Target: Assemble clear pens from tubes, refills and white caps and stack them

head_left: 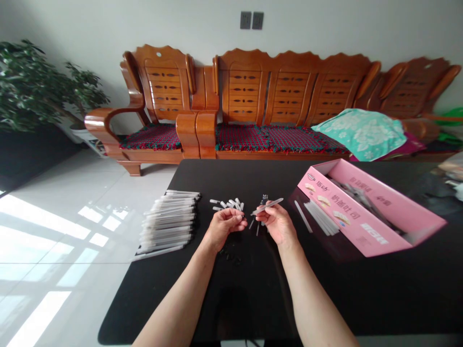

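Note:
My right hand [279,225] pinches a translucent white pen barrel [268,206], tilted up to the right. Facing it, a short distance away, my left hand [224,227] is closed with thumb and fingertips on a tiny black part [243,217], mostly hidden. Just beyond the left hand lie several short white pen caps [231,204]. Thin dark-tipped pen refills [257,228] lie between and behind the hands. Small black pieces [231,258] are scattered near my left wrist. To the left is a stack of white pens [168,221] lying side by side.
A pink cardboard box [358,212] holding more pen parts stands on the black table [246,299] at right, with loose white barrels [321,218] beside it. Beyond the table are wooden sofas [267,91] with a turquoise cloth [365,132]. Potted plants [39,91] stand at left.

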A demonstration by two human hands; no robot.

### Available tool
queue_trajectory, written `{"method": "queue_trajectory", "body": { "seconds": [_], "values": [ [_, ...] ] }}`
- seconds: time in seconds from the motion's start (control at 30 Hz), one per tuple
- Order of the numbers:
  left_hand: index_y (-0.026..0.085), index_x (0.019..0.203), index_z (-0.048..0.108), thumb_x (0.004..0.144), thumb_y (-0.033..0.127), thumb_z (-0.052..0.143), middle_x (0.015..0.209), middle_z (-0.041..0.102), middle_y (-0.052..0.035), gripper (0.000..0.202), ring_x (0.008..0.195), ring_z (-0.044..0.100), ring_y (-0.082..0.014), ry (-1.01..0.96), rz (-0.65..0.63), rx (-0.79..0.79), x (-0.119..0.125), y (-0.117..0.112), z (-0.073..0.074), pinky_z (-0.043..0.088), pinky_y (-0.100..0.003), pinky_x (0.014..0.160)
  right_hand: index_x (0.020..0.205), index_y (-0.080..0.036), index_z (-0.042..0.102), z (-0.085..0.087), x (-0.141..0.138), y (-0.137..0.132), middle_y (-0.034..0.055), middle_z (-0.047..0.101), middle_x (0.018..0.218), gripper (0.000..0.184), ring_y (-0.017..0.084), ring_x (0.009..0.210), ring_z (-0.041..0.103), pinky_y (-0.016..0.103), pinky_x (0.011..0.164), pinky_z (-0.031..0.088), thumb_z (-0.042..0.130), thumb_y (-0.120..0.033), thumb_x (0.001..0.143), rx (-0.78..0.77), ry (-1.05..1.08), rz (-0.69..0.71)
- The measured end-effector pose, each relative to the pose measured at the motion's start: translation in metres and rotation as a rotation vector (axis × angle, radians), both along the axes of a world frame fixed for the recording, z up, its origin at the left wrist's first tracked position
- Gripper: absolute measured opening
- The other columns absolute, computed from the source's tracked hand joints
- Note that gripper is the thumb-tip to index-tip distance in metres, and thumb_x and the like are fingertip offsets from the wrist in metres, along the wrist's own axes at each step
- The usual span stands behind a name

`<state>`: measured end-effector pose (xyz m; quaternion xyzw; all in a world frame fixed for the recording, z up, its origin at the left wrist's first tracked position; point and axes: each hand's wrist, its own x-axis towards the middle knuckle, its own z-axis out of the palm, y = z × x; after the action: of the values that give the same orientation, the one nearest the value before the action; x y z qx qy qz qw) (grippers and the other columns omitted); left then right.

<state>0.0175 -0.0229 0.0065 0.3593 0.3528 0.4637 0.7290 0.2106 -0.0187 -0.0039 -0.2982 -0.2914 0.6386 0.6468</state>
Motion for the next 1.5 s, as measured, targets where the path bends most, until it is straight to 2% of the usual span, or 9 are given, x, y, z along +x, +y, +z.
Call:
{"method": "queue_trajectory", "body": {
  "seconds": [0.6, 0.97, 1.2, 1.4, 1.5],
  "values": [
    [0.010, 0.084, 0.067, 0.070, 0.032, 0.083, 0.073, 0.073, -0.0061, 0.031, 0.066, 0.068, -0.0120, 0.008, -0.044, 0.035, 0.004, -0.001, -0.006, 0.055, -0.021, 0.065, 0.083, -0.017, 0.063, 0.000, -0.009, -0.002, 0.0064, 0.076, 0.078, 0.021, 0.022, 0.068, 0.075, 0.030, 0.059, 0.061, 0.078, -0.017, 0.068, 0.001, -0.118, 0.035],
    [0.010, 0.078, 0.066, 0.065, 0.038, 0.085, 0.069, 0.072, -0.0059, 0.036, 0.064, 0.069, -0.0154, 0.112, 0.101, 0.079, 0.009, -0.002, -0.002, 0.057, -0.025, 0.063, 0.084, -0.019, 0.060, -0.001, -0.010, -0.001, 0.0059, 0.077, 0.077, 0.026, 0.021, 0.063, 0.074, 0.031, 0.058, 0.062, 0.080, -0.018, 0.068, -0.005, -0.152, 0.021],
    [0.010, 0.077, 0.065, 0.060, 0.036, 0.087, 0.066, 0.071, -0.0056, 0.038, 0.063, 0.070, -0.0173, 0.121, 0.176, 0.115, 0.015, -0.003, -0.001, 0.059, -0.027, 0.063, 0.080, -0.018, 0.058, 0.002, -0.012, -0.002, 0.0048, 0.076, 0.071, 0.028, 0.020, 0.059, 0.073, 0.027, 0.054, 0.062, 0.082, -0.018, 0.065, -0.040, -0.148, 0.006],
    [0.013, 0.079, 0.066, 0.068, 0.032, 0.080, 0.068, 0.070, -0.0031, 0.027, 0.064, 0.069, -0.0173, 0.274, 0.212, 0.242, 0.016, -0.003, -0.009, 0.058, -0.029, 0.066, 0.076, -0.018, 0.057, 0.002, -0.012, -0.001, 0.0031, 0.074, 0.066, 0.029, 0.021, 0.056, 0.073, 0.027, 0.051, 0.061, 0.083, -0.018, 0.064, -0.072, -0.145, 0.012],
    [0.014, 0.087, 0.068, 0.069, 0.033, 0.080, 0.074, 0.071, -0.0030, 0.029, 0.067, 0.069, -0.0167, 0.343, 0.219, 0.306, 0.014, -0.002, -0.009, 0.058, -0.027, 0.067, 0.076, -0.018, 0.057, 0.001, -0.012, 0.000, 0.0031, 0.074, 0.065, 0.029, 0.021, 0.057, 0.073, 0.027, 0.052, 0.061, 0.083, -0.018, 0.064, -0.079, -0.148, 0.012]
  ]
}}
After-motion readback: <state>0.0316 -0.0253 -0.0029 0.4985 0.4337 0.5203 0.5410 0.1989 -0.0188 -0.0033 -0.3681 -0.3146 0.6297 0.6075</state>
